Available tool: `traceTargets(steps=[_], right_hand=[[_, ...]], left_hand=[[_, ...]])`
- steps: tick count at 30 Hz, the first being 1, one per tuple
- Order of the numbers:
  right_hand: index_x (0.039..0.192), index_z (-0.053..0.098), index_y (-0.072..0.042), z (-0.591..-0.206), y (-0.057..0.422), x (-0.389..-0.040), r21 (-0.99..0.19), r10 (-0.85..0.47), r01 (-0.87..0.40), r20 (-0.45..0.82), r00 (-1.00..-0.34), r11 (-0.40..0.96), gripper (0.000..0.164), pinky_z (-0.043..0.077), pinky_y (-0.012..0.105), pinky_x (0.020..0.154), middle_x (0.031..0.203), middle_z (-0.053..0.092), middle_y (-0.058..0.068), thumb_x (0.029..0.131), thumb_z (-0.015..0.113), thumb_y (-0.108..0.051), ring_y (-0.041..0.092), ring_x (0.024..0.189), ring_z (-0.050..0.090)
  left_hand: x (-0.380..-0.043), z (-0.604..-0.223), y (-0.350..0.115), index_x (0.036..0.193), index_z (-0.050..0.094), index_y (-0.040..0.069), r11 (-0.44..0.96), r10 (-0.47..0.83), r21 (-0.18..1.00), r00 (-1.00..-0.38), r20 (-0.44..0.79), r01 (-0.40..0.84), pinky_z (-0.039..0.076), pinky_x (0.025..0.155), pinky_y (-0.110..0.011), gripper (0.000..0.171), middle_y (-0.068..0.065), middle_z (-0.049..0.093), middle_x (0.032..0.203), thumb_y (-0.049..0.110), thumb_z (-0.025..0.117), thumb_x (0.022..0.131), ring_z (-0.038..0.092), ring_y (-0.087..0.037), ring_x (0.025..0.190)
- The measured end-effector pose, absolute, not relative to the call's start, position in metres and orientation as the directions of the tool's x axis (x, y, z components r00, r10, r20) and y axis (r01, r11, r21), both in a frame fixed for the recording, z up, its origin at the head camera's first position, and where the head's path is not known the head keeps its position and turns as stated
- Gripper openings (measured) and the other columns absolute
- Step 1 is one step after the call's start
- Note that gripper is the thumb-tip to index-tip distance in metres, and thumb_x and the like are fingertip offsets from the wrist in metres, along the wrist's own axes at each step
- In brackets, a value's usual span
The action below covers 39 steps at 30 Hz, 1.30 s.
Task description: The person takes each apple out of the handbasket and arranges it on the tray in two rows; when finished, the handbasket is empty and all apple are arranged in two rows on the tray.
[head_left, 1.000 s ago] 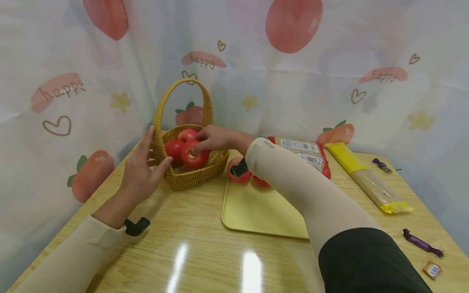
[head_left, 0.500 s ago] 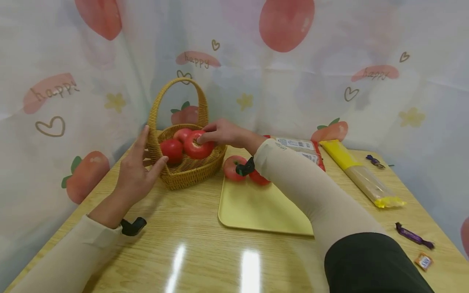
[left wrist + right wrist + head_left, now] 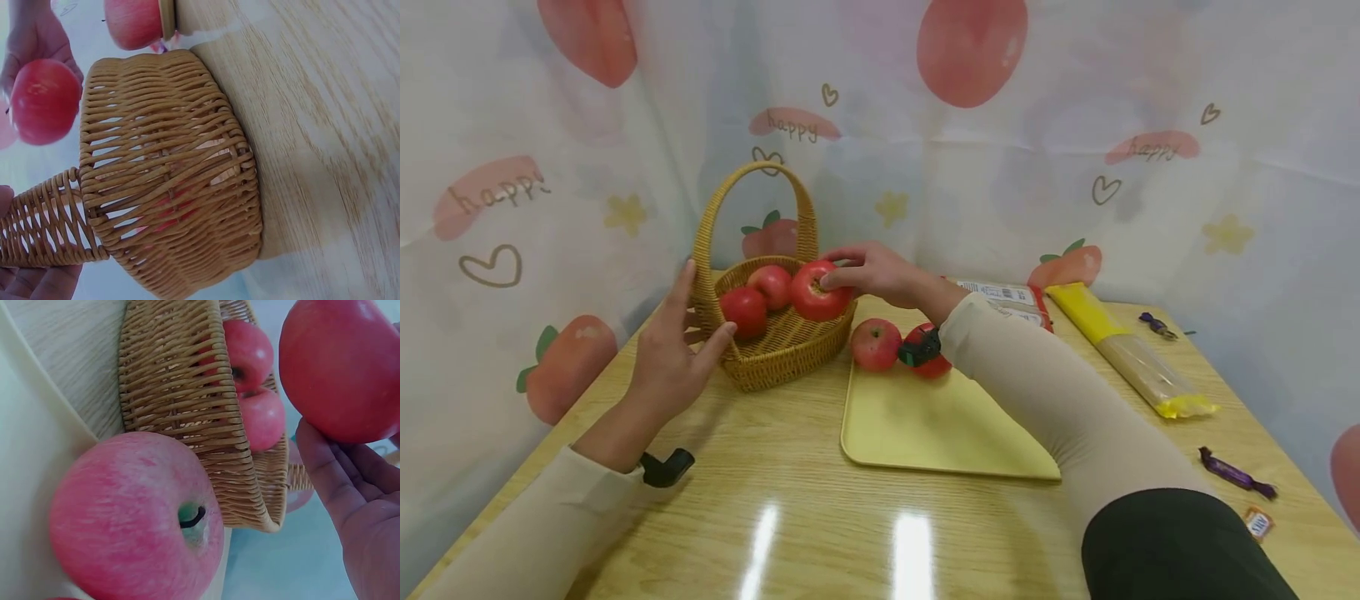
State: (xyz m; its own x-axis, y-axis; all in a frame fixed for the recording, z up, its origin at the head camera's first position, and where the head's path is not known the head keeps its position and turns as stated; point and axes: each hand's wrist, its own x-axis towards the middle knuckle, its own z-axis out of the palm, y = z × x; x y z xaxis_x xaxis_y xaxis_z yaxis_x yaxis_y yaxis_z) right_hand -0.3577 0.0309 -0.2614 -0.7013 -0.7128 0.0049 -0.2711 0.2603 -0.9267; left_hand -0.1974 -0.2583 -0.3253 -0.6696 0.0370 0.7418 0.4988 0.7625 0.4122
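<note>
My right hand [image 3: 880,273] grips a red apple [image 3: 820,292] above the right rim of the wicker basket [image 3: 782,362]. The same held apple [image 3: 344,369] hangs clear of the rim in the right wrist view. Two more apples lie inside the basket, a dark red apple [image 3: 743,312] and a lighter apple [image 3: 771,287] behind it. My left hand [image 3: 673,354] holds the base of the basket's arched handle [image 3: 44,222], thumb in front and fingers behind. On the yellow tray [image 3: 940,433] sit a pinkish apple [image 3: 876,344] and another red apple [image 3: 928,354], partly covered by the wrist camera.
Behind my right forearm lies a red-edged packet [image 3: 1007,300]. A long yellow-ended packet [image 3: 1127,350] stretches along the table's right side. Wrapped sweets lie farther right, a purple one [image 3: 1236,473] and an orange one [image 3: 1258,522]. A printed curtain [image 3: 880,167] hangs behind the table.
My right hand has lifted the apple from among the others in the basket and carried it up and right to the rim. My left hand keeps its place on the handle.
</note>
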Motion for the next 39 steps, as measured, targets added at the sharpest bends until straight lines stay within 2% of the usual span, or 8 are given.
traceTargets(steps=[2, 6, 12, 20, 27, 32, 35, 39], right_hand=[[0.140, 0.064, -0.014, -0.261, 0.035, -0.354, -0.926, -0.708, -0.277, 0.015, -0.706, 0.257, 0.049, 0.060, 0.039, 0.095, 0.128, 0.071, 0.009, 0.094, 0.073, -0.028, 0.023, 0.113, 0.070], [0.139, 0.064, -0.011, -0.261, 0.044, -0.347, -0.936, -0.704, -0.259, 0.017, -0.710, 0.238, 0.047, 0.060, 0.040, 0.094, 0.126, 0.071, 0.010, 0.095, 0.072, -0.025, 0.024, 0.111, 0.070], [0.136, 0.067, -0.009, -0.262, 0.056, -0.333, -0.947, -0.687, -0.237, 0.024, -0.726, 0.218, 0.043, 0.060, 0.039, 0.092, 0.121, 0.072, 0.011, 0.095, 0.072, -0.023, 0.025, 0.107, 0.068], [0.135, 0.069, -0.015, -0.267, 0.075, -0.310, -0.919, -0.691, -0.263, -0.016, -0.722, 0.295, 0.043, 0.056, 0.046, 0.100, 0.121, 0.071, 0.009, 0.095, 0.073, -0.028, 0.028, 0.112, 0.064], [0.135, 0.070, -0.018, -0.277, 0.088, -0.300, -0.881, -0.652, -0.285, -0.035, -0.757, 0.378, 0.046, 0.057, 0.041, 0.097, 0.121, 0.070, 0.004, 0.093, 0.074, -0.033, 0.025, 0.113, 0.062], [0.136, 0.069, -0.014, -0.293, 0.097, -0.289, -0.883, -0.625, -0.219, -0.102, -0.774, 0.415, 0.047, 0.056, 0.049, 0.098, 0.120, 0.070, 0.005, 0.093, 0.074, -0.034, 0.024, 0.111, 0.061], [0.133, 0.071, -0.013, -0.304, 0.101, -0.279, -0.890, -0.606, -0.153, -0.158, -0.779, 0.429, 0.045, 0.056, 0.046, 0.093, 0.114, 0.072, 0.006, 0.093, 0.075, -0.033, 0.022, 0.104, 0.062], [0.125, 0.075, -0.010, -0.318, 0.104, -0.271, -0.898, -0.583, -0.086, -0.205, -0.786, 0.432, 0.039, 0.060, 0.036, 0.084, 0.111, 0.073, 0.006, 0.092, 0.077, -0.030, 0.019, 0.096, 0.065]], left_hand=[[-0.197, -0.326, -0.259, 0.167, 0.023, 0.019, 0.762, 0.036, 0.411, -0.667, 0.744, 0.500, 0.043, 0.079, 0.003, 0.100, -0.029, 0.059, 0.124, 0.003, 0.081, 0.088, 0.073, -0.041, 0.090], [-0.196, -0.325, -0.258, 0.167, 0.023, 0.019, 0.765, 0.032, 0.408, -0.662, 0.749, 0.498, 0.044, 0.077, 0.003, 0.100, -0.029, 0.060, 0.122, 0.003, 0.081, 0.087, 0.073, -0.041, 0.089], [-0.196, -0.325, -0.259, 0.167, 0.023, 0.019, 0.762, 0.030, 0.411, -0.661, 0.750, 0.501, 0.037, 0.077, 0.006, 0.099, -0.030, 0.060, 0.121, 0.002, 0.080, 0.088, 0.073, -0.043, 0.089], [-0.196, -0.324, -0.259, 0.167, 0.022, 0.020, 0.754, 0.026, 0.421, -0.664, 0.748, 0.504, 0.036, 0.079, 0.006, 0.099, -0.030, 0.059, 0.125, 0.001, 0.079, 0.088, 0.072, -0.044, 0.091], [-0.198, -0.322, -0.258, 0.167, 0.022, 0.019, 0.757, 0.031, 0.411, -0.657, 0.753, 0.508, 0.035, 0.080, 0.006, 0.099, -0.030, 0.059, 0.120, 0.001, 0.079, 0.088, 0.072, -0.044, 0.090], [-0.196, -0.323, -0.257, 0.167, 0.022, 0.019, 0.751, 0.026, 0.428, -0.670, 0.742, 0.503, 0.035, 0.079, 0.006, 0.098, -0.030, 0.057, 0.128, 0.001, 0.078, 0.089, 0.072, -0.046, 0.090], [-0.195, -0.324, -0.256, 0.167, 0.022, 0.020, 0.745, 0.021, 0.439, -0.676, 0.736, 0.502, 0.036, 0.079, 0.006, 0.098, -0.030, 0.057, 0.130, 0.001, 0.078, 0.089, 0.072, -0.046, 0.091], [-0.195, -0.324, -0.255, 0.167, 0.022, 0.020, 0.743, 0.021, 0.441, -0.676, 0.737, 0.503, 0.036, 0.079, 0.006, 0.098, -0.030, 0.057, 0.129, 0.000, 0.078, 0.089, 0.072, -0.046, 0.091]])
